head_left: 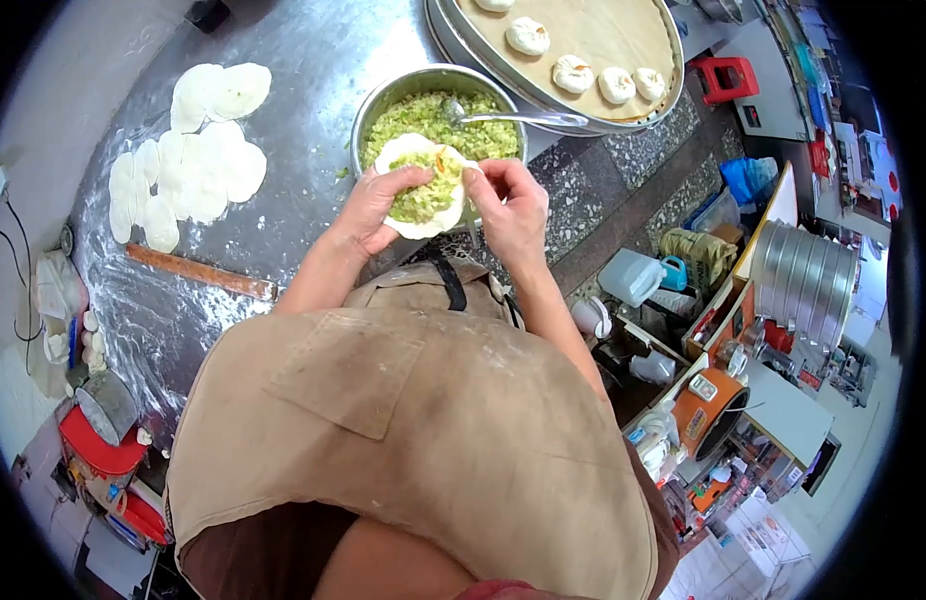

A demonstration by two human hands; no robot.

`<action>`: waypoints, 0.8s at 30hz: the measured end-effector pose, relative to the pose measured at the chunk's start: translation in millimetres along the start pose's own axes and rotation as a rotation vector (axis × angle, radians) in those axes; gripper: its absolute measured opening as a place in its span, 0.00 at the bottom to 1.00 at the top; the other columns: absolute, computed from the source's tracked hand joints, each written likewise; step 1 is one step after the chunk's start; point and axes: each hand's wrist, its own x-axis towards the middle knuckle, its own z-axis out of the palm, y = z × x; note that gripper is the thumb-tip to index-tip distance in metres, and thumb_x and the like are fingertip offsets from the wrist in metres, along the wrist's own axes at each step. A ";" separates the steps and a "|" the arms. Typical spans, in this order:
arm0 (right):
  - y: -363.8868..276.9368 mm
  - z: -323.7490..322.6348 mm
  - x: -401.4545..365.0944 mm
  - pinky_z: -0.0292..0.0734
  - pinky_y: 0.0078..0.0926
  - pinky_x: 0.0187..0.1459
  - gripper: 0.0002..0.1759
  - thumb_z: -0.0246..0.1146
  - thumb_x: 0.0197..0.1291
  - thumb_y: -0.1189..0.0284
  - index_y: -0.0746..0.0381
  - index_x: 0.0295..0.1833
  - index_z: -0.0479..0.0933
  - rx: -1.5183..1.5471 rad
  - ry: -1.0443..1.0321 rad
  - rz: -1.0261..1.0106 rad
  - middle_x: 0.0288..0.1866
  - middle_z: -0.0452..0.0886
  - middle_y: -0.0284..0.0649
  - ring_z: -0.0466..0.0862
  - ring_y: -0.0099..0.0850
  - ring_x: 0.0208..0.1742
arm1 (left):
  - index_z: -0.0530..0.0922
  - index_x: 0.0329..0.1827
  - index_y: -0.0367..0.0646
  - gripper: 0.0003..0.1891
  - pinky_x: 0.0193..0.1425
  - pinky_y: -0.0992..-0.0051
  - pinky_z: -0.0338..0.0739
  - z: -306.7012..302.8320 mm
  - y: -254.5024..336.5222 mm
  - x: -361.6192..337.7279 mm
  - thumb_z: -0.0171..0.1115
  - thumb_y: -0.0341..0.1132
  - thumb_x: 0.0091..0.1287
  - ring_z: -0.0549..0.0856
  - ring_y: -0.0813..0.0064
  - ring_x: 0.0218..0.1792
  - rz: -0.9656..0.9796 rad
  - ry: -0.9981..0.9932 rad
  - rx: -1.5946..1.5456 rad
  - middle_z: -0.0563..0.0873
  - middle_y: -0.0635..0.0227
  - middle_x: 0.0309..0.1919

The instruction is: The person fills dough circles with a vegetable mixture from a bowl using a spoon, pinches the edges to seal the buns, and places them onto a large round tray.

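Observation:
My left hand cups a round dough wrapper from below and the left, its thumb resting over the green chopped filling heaped on it. At the wrapper's right edge, my right hand pinches the rim between thumb and fingers. Just behind the wrapper stands a metal bowl of the same green filling, and a metal spoon lies in it with its handle over the right rim. Part of the bowl's front is hidden by my hands and the wrapper.
Flat dough rounds overlap on the floury metal table at left, near a wooden rolling pin. A round lined tray holding several closed buns stands at back right. Beyond the table's right edge are shelves and a red stool.

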 end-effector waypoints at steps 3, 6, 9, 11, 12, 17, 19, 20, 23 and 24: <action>2.4 -1.3 5.0 0.73 0.19 0.30 0.10 0.67 0.54 0.70 0.67 0.36 0.81 0.018 -0.117 0.151 0.26 0.79 0.37 0.77 0.21 0.26 | 0.73 0.54 0.36 0.19 0.47 0.69 0.83 -0.9 0.2 0.6 0.61 0.22 0.57 0.85 0.69 0.43 -0.036 0.001 0.047 0.83 0.60 0.44; -1.8 -2.0 0.1 0.73 0.20 0.29 0.08 0.67 0.54 0.72 0.67 0.35 0.80 -0.049 -0.022 -0.082 0.26 0.79 0.37 0.78 0.22 0.26 | 0.73 0.53 0.36 0.18 0.46 0.70 0.84 -0.7 4.1 1.3 0.60 0.22 0.58 0.85 0.70 0.42 -0.054 0.008 0.106 0.83 0.61 0.44; 1.6 -0.6 5.5 0.73 0.21 0.29 0.08 0.68 0.52 0.72 0.66 0.34 0.80 0.006 -0.088 0.058 0.26 0.79 0.38 0.79 0.25 0.26 | 0.73 0.53 0.36 0.18 0.45 0.71 0.84 -2.4 5.6 3.2 0.59 0.23 0.58 0.85 0.71 0.42 -0.081 -0.013 0.181 0.83 0.62 0.44; -3.3 -4.0 3.1 0.74 0.22 0.30 0.08 0.67 0.53 0.72 0.66 0.34 0.80 -0.052 -0.092 -0.040 0.27 0.80 0.39 0.79 0.26 0.26 | 0.73 0.53 0.37 0.18 0.44 0.71 0.83 -4.4 7.6 6.1 0.59 0.23 0.58 0.85 0.72 0.41 -0.091 -0.039 0.233 0.83 0.62 0.43; -5.5 -5.0 2.0 0.74 0.22 0.30 0.08 0.67 0.53 0.71 0.66 0.34 0.80 -0.109 -0.098 -0.135 0.27 0.80 0.40 0.79 0.27 0.27 | 0.73 0.53 0.37 0.18 0.44 0.72 0.83 -6.3 7.7 7.3 0.58 0.23 0.58 0.85 0.72 0.41 -0.086 -0.048 0.233 0.83 0.62 0.43; 3.7 0.0 4.6 0.73 0.22 0.29 0.08 0.68 0.52 0.73 0.67 0.34 0.80 -0.067 -0.120 -0.052 0.26 0.79 0.39 0.78 0.27 0.25 | 0.72 0.54 0.36 0.18 0.44 0.73 0.83 -3.4 11.8 5.8 0.58 0.24 0.58 0.84 0.74 0.41 -0.095 -0.063 0.319 0.82 0.62 0.43; -10.2 -5.3 2.5 0.73 0.23 0.29 0.07 0.68 0.52 0.73 0.67 0.34 0.80 -0.108 -0.119 -0.109 0.26 0.79 0.40 0.78 0.27 0.25 | 0.72 0.54 0.36 0.19 0.44 0.74 0.82 -6.5 12.0 8.6 0.58 0.24 0.58 0.84 0.74 0.40 -0.146 -0.075 0.405 0.82 0.62 0.43; -14.7 -7.5 -0.2 0.73 0.23 0.29 0.07 0.68 0.52 0.73 0.67 0.33 0.80 -0.153 -0.116 -0.154 0.26 0.79 0.40 0.78 0.28 0.25 | 0.72 0.54 0.36 0.19 0.44 0.74 0.82 -6.6 12.6 7.3 0.58 0.24 0.58 0.84 0.74 0.40 -0.148 -0.073 0.402 0.82 0.62 0.43; -0.2 -2.3 1.2 0.74 0.25 0.29 0.07 0.67 0.52 0.74 0.66 0.33 0.80 -0.119 -0.102 -0.174 0.27 0.79 0.40 0.78 0.29 0.25 | 0.72 0.54 0.35 0.19 0.44 0.75 0.82 -3.0 12.8 3.0 0.58 0.25 0.58 0.84 0.74 0.40 -0.119 -0.097 0.434 0.82 0.63 0.43; 3.3 -0.7 3.0 0.73 0.25 0.29 0.06 0.67 0.52 0.74 0.66 0.32 0.79 -0.131 -0.108 -0.182 0.27 0.79 0.40 0.78 0.30 0.25 | 0.72 0.54 0.35 0.18 0.44 0.75 0.82 -4.3 11.7 5.5 0.58 0.26 0.59 0.84 0.75 0.40 -0.142 -0.096 0.538 0.82 0.63 0.43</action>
